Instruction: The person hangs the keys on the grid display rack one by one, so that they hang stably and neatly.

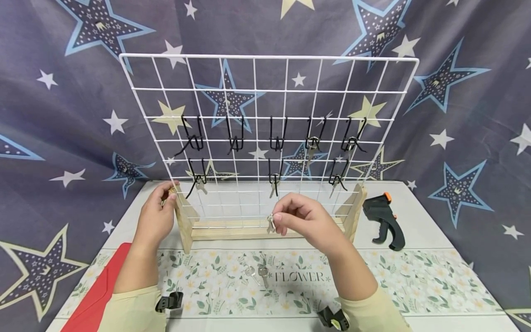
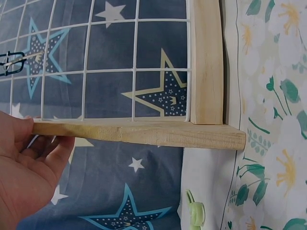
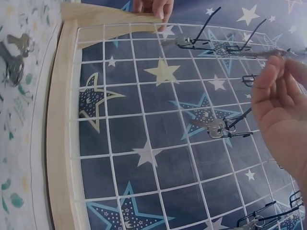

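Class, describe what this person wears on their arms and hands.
The left hand and right hand wear no gloves. The left sleeve and right sleeve , pale yellow, stop short of the hands. A black device sits by each, the right one with a yellow-green patch.

A silvery key [image 1: 271,224] hung from the right hand [image 1: 304,220], before the upright white rack [image 1: 256,119] the left hand [image 1: 155,215] gripped.

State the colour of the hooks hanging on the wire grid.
Black; the hooks show best in the head view.
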`<state>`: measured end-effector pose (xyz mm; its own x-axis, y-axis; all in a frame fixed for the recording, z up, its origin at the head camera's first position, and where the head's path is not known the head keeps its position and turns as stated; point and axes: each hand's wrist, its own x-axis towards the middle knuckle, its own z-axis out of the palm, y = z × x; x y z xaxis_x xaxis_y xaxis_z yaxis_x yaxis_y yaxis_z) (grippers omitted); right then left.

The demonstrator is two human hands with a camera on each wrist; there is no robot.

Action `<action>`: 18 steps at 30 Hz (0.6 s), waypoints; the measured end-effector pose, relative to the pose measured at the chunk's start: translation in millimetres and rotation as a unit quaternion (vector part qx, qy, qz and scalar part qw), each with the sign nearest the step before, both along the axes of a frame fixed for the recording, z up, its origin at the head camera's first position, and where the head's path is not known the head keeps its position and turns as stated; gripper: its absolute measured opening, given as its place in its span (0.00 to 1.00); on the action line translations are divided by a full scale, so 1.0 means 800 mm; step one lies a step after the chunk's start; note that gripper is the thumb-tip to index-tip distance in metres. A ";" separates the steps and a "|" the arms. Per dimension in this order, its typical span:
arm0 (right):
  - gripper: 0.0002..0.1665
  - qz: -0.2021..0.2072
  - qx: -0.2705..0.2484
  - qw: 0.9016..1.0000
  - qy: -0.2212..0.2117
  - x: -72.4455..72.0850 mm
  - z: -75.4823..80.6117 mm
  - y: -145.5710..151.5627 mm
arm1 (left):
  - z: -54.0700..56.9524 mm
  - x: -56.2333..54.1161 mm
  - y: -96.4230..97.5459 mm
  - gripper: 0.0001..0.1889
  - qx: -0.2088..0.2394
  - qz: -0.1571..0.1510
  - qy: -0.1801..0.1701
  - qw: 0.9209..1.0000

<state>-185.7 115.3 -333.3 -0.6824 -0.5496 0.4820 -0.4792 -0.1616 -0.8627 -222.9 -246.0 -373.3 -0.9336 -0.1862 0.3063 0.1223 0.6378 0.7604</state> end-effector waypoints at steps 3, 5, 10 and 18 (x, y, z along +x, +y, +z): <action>0.02 -0.002 -0.052 0.999 -0.012 -0.001 0.006 0.001 | 0.001 0.000 0.001 0.20 0.000 0.002 0.002 1.000; 0.04 -0.002 -0.087 0.996 -0.025 -0.001 0.011 0.000 | 0.001 0.000 0.001 0.21 0.000 0.002 0.002 1.000; 0.11 -0.013 -0.154 0.986 -0.054 -0.004 0.024 -0.001 | 0.002 0.000 0.000 0.21 -0.001 0.002 0.001 1.000; 0.09 -0.039 -0.205 0.975 -0.073 -0.008 0.046 -0.009 | 0.000 0.000 -0.001 0.21 -0.002 0.002 -0.001 1.000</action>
